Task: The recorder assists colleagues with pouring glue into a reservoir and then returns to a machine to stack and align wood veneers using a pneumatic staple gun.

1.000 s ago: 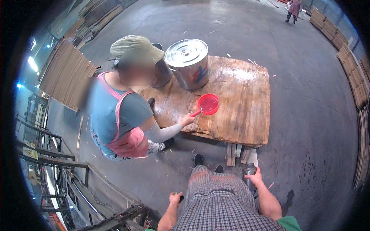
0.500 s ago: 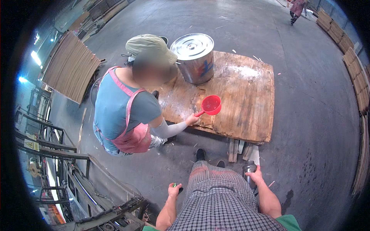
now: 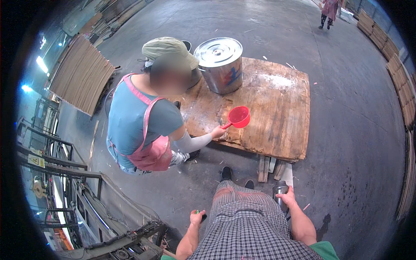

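Observation:
My right hand (image 3: pixel 286 198) is wrapped round a dark, wide-mouthed bottle (image 3: pixel 281 188), held upright beside my checked apron. On the other side of the apron, my left hand (image 3: pixel 196 217) is closed on a small dark thing with a bit of green (image 3: pixel 203 215); its kind does not show clearly. In front of me, a co-worker in a pink apron (image 3: pixel 149 147) grips a red plastic ladle (image 3: pixel 239 117) by its handle. The ladle's bowl is above the near part of a worn wooden board (image 3: pixel 273 125).
A lidded metal drum (image 3: pixel 221 73) stands on the board, beside the co-worker. Metal machine framing (image 3: pixel 73 173) runs along the left. Stacked wood sheets (image 3: pixel 80 73) stand at the far left, more stacks (image 3: pixel 398 78) at the right. Another person (image 3: pixel 329 12) is at the back.
The person at the back has shifted slightly left. My hands keep their holds, and the co-worker still has the ladle over the board.

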`<act>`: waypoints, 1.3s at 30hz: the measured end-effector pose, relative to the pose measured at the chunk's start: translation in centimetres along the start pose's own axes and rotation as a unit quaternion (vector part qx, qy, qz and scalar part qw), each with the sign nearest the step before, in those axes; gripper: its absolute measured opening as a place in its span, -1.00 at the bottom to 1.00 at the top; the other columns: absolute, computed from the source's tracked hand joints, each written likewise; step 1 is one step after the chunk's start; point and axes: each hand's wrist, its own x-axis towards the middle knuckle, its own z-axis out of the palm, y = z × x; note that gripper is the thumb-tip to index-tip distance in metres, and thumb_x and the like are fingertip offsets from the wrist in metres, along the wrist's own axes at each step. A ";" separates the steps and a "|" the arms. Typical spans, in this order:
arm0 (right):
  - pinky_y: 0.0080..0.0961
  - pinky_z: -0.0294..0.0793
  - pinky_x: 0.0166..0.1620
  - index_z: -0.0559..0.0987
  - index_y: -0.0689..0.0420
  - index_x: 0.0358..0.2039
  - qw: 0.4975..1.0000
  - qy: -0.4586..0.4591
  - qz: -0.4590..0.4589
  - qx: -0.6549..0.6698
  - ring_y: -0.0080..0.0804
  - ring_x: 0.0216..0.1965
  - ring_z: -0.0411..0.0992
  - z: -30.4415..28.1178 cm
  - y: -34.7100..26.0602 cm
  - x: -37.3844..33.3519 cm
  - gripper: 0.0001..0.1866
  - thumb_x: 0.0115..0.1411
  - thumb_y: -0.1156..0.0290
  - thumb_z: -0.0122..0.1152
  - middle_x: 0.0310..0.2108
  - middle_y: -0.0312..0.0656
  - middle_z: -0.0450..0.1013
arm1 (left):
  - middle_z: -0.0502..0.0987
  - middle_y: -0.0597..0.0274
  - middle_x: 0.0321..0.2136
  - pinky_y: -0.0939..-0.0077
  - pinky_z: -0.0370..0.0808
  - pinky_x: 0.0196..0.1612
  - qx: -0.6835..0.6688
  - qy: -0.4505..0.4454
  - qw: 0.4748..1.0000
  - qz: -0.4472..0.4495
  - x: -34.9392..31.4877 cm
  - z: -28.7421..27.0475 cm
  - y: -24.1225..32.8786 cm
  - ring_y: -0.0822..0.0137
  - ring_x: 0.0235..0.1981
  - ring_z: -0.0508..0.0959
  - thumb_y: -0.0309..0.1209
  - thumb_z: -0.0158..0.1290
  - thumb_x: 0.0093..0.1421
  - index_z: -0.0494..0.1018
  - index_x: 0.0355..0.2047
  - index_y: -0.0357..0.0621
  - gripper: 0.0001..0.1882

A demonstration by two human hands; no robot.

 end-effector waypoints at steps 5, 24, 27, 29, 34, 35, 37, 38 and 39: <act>-0.22 0.37 0.30 0.05 0.15 0.46 1.000 0.001 -0.004 -0.004 0.05 0.27 0.38 0.3 0.8 0.3 0.31 -0.25 0.22 0.66 0.25 0.17 0.38 | 0.56 0.10 -0.13 0.33 0.61 -0.31 -0.019 -0.010 0.999 0.024 -0.1 0.4 -0.1 0.26 -0.27 0.63 -0.37 0.45 -0.04 0.30 0.21 -0.21 -0.17; -0.24 0.36 0.30 0.08 0.18 0.45 1.000 -0.022 0.007 0.020 0.03 0.28 0.36 -0.4 1.3 -0.2 0.27 -0.24 0.25 0.62 0.26 0.16 0.36 | 0.58 0.08 -0.12 0.32 0.61 -0.32 -0.002 0.012 1.000 0.005 -0.7 0.8 -1.7 0.25 -0.27 0.64 -0.34 0.47 -0.03 0.33 0.20 -0.24 -0.18; -0.24 0.35 0.31 0.07 0.19 0.45 0.999 -0.028 0.008 0.020 0.02 0.29 0.35 -0.3 1.0 -0.2 0.27 -0.24 0.24 0.62 0.27 0.15 0.35 | 0.58 0.10 -0.16 0.34 0.60 -0.34 -0.007 0.009 1.000 0.028 -0.3 0.6 -1.6 0.27 -0.31 0.64 -0.33 0.47 -0.04 0.33 0.19 -0.24 -0.19; -0.24 0.35 0.31 0.07 0.19 0.45 0.999 -0.028 0.007 0.018 0.02 0.29 0.35 -0.3 0.8 -0.1 0.27 -0.24 0.24 0.63 0.27 0.15 0.35 | 0.58 0.10 -0.16 0.35 0.60 -0.34 0.000 0.012 1.000 0.029 0.2 0.5 -1.6 0.28 -0.31 0.63 -0.33 0.47 -0.04 0.33 0.18 -0.24 -0.19; -0.24 0.35 0.31 0.06 0.18 0.46 1.000 -0.023 0.007 0.013 0.02 0.29 0.35 -0.1 0.5 0.0 0.28 -0.24 0.25 0.63 0.28 0.15 0.34 | 0.59 0.08 -0.15 0.36 0.59 -0.34 -0.003 -0.001 0.999 0.032 0.8 0.6 -1.1 0.28 -0.31 0.63 -0.30 0.47 -0.05 0.34 0.18 -0.25 -0.18; -0.24 0.35 0.31 0.06 0.18 0.46 1.000 -0.023 0.007 0.013 0.02 0.29 0.35 0.0 0.6 0.1 0.28 -0.24 0.25 0.63 0.28 0.15 0.34 | 0.59 0.08 -0.15 0.37 0.58 -0.35 0.009 0.001 1.000 0.029 0.9 0.6 -1.1 0.28 -0.31 0.63 -0.30 0.47 -0.05 0.34 0.18 -0.24 -0.18; -0.24 0.35 0.31 0.06 0.19 0.46 1.000 -0.020 0.003 0.012 0.02 0.29 0.35 0.2 0.7 0.2 0.29 -0.25 0.25 0.63 0.28 0.15 0.34 | 0.59 0.09 -0.15 0.37 0.58 -0.35 0.020 0.003 0.999 0.027 1.2 0.5 -1.2 0.28 -0.31 0.63 -0.29 0.47 -0.05 0.34 0.18 -0.23 -0.18; -0.24 0.35 0.31 0.06 0.19 0.46 1.000 -0.020 0.003 0.012 0.02 0.29 0.35 0.2 0.8 0.2 0.29 -0.25 0.25 0.63 0.28 0.15 0.34 | 0.59 0.10 -0.16 0.37 0.57 -0.37 0.023 0.009 0.999 0.028 1.3 0.5 -1.3 0.28 -0.31 0.63 -0.28 0.47 -0.05 0.34 0.18 -0.21 -0.18; -0.24 0.36 0.31 0.06 0.19 0.46 1.000 -0.020 0.001 0.018 0.02 0.29 0.35 0.3 0.8 0.3 0.29 -0.25 0.25 0.63 0.28 0.15 0.34 | 0.59 0.12 -0.17 0.37 0.57 -0.39 0.026 0.014 0.999 0.029 1.4 0.6 -1.3 0.28 -0.32 0.63 -0.27 0.47 -0.05 0.34 0.19 -0.19 -0.18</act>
